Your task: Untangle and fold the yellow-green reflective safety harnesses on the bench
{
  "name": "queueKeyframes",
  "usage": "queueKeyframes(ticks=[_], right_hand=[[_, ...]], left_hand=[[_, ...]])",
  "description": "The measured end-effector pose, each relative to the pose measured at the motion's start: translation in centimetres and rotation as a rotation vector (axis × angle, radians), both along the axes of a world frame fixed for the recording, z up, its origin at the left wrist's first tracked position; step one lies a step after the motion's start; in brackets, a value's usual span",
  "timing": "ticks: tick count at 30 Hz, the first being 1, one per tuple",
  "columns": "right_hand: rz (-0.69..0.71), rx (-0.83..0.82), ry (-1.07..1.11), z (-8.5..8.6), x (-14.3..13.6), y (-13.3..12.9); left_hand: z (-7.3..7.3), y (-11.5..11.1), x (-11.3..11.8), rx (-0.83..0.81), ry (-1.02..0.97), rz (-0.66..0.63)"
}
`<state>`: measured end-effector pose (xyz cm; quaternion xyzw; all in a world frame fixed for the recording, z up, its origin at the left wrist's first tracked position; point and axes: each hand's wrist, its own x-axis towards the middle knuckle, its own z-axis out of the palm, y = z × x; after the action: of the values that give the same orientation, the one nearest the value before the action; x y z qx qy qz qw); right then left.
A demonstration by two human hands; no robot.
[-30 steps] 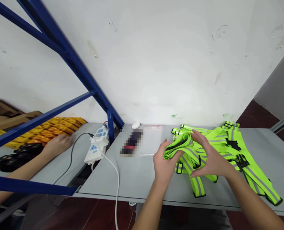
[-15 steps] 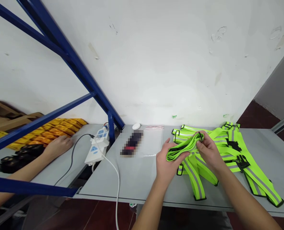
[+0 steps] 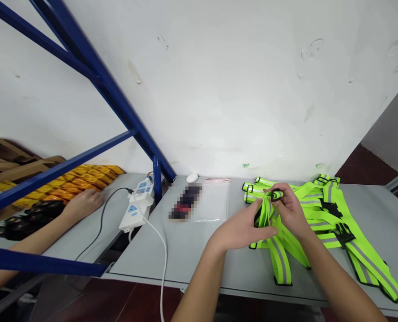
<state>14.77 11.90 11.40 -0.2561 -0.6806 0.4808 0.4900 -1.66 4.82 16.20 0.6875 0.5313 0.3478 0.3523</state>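
One folded strap [image 3: 267,211] lies inside left hand's [image 3: 241,229] half-closed fingers; right hand [image 3: 290,214] seemingly pinches it.

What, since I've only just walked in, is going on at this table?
A person's left hand clasps a folded green strap, and the right hand holds it near a black buckle. More green straps lie on the grey table, with a clear bag to their left. A co-worker's hand rests beside yellow packets.
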Motion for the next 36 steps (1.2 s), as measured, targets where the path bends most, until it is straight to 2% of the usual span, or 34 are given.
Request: queueKeyframes(ticks=[3, 6, 10, 13, 18, 20, 22, 25, 27, 29, 32, 36], right_hand=[[0.007, 0.03, 0.02, 0.3, 0.0, -0.1], [-0.026, 0.138, -0.004, 0.8, 0.4, -0.5], [-0.129, 0.31, -0.112, 1.4, 0.9, -0.9], [-0.198, 0.29, -0.125, 1.4, 0.8, -0.8], [-0.184, 0.225, -0.102, 1.9, 0.7, -0.5], [-0.252, 0.264, -0.18, 2.4, 0.8, -0.5], [-0.391, 0.307, -0.248, 2.8, 0.8, -0.7], [-0.549, 0.4, -0.257, 3.0, 0.7, -1.3], [-0.497, 0.48, -0.274, 2.9, 0.8, -1.7], [-0.337, 0.509, -0.345, 2.9, 1.0, -2.0], [-0.106, 0.37, -0.5, 3.5, 1.9, -1.8], [0.021, 0.144, -0.695, 5.3, 2.9, -1.0]], left_hand=[[-0.2, 0.4, 0.6, -0.136, -0.016, -0.046], [-0.3, 0.5, 0.6, -0.118, -0.043, 0.025], [0.0, 0.4, 0.8, -0.109, -0.024, 0.024], [0.4, 0.2, 1.3, -0.063, 0.093, 0.023], [0.5, -0.1, 1.8, 0.115, 0.311, -0.066], [0.4, -0.2, 1.7, 0.141, 0.37, -0.071], [0.3, -0.2, 1.6, 0.156, 0.408, -0.064], [0.4, -0.1, 1.6, 0.173, 0.442, -0.058], [0.6, 0.1, 1.5, 0.169, 0.453, -0.067], [0.9, 0.4, 1.2, 0.162, 0.46, -0.09], [1.2, 0.9, 0.6, 0.134, 0.476, -0.156], [1.7, 1.4, 0.2, 0.05, 0.475, -0.221]])
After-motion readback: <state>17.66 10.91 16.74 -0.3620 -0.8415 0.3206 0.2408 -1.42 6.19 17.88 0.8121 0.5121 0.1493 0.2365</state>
